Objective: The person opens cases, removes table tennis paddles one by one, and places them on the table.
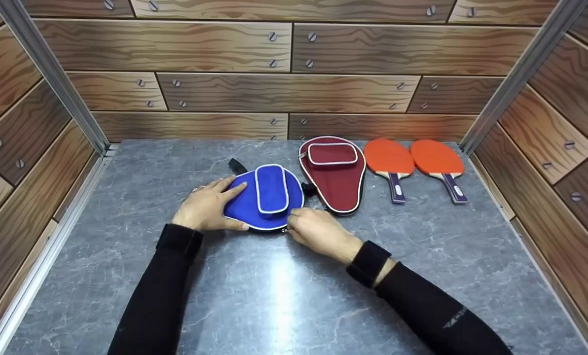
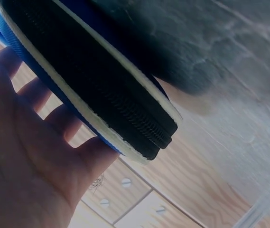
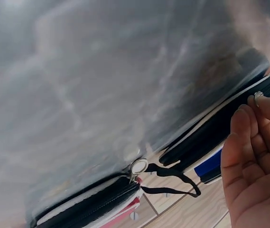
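Observation:
A blue table tennis bat case (image 1: 242,204) with white piping and a small raised pocket lies on the grey table. My left hand (image 1: 205,204) rests on its left end, fingers spread over the top and thumb along the near edge. The black side with its zipper (image 2: 130,111) shows close up in the left wrist view. At the case's near right edge, my right hand (image 1: 318,231) pinches the metal zipper pull (image 3: 257,97) between thumb and fingers. A black strap (image 1: 237,166) sticks out from the far left of the case.
Just right of the blue case lies a dark red bat case (image 1: 336,185); its black wrist loop (image 3: 191,185) shows in the right wrist view. Two orange-faced bats (image 1: 387,155) lie farther right, handles toward me. Wood-patterned walls (image 1: 225,91) enclose the table (image 1: 141,162).

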`<state>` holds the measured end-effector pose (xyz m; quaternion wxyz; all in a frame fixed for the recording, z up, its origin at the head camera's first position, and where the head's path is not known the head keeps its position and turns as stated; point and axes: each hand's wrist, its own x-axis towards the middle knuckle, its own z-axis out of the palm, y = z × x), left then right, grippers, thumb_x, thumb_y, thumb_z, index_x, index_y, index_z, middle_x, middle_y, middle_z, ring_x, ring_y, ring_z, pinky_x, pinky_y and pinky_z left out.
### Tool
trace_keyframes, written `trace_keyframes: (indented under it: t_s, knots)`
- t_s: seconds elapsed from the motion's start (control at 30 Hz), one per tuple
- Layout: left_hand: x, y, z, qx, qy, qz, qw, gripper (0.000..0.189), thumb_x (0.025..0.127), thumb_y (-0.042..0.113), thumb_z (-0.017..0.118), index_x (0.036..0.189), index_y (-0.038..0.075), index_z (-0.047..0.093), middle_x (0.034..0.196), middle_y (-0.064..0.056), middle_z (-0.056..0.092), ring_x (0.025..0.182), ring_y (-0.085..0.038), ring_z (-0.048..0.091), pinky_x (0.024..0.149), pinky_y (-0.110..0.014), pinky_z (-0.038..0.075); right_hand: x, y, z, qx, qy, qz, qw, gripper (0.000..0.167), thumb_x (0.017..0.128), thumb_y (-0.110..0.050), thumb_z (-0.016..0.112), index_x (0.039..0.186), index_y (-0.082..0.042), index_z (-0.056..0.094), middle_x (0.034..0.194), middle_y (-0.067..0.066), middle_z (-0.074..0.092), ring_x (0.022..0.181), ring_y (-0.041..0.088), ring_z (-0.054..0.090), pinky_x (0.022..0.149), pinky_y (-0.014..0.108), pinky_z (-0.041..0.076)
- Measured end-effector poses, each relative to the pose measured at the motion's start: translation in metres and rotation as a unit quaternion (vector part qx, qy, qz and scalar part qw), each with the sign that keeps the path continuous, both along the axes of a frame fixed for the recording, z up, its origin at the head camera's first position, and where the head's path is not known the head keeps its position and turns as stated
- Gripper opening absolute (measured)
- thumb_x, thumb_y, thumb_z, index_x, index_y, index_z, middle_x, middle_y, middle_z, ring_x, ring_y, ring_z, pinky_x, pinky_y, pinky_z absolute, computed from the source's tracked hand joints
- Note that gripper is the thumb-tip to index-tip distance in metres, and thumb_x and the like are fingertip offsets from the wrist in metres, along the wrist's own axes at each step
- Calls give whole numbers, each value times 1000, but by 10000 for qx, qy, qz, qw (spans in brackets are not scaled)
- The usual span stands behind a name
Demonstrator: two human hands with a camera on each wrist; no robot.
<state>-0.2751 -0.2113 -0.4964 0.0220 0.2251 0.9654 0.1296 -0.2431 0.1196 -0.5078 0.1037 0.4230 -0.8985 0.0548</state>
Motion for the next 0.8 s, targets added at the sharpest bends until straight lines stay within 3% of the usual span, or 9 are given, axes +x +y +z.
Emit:
trace_keyframes:
  t_s: [0.3,0.57,0.8]
  knots:
    - [2,4,8,-387,-14,10,9993,104,98,76,82,181,24,48,189,-21,43,170,-55,47,136,-77,44,-9,12,3,-36,-38,-252,9997,10,105,-14,81,97,-11,76,99,7,79,95,31,81,80,51,71]
    - [10,9,21,-525,-218,149,9983,91,104,69,79,179,26,53,184,-24,49,164,-60,53,130,-79,49,-19,23,5,-102,-30,-476,9988,9,104,-13,83,99,-9,78,101,9,81,98,34,81,81,53,71]
    - [16,11,29,-438,-150,183,9988,81,102,67,82,169,25,66,164,-24,66,144,-56,69,120,-75,59,-29,28,3,-142,52,-720,9973,5,102,-11,83,101,-6,81,100,12,81,97,37,80,80,57,70]
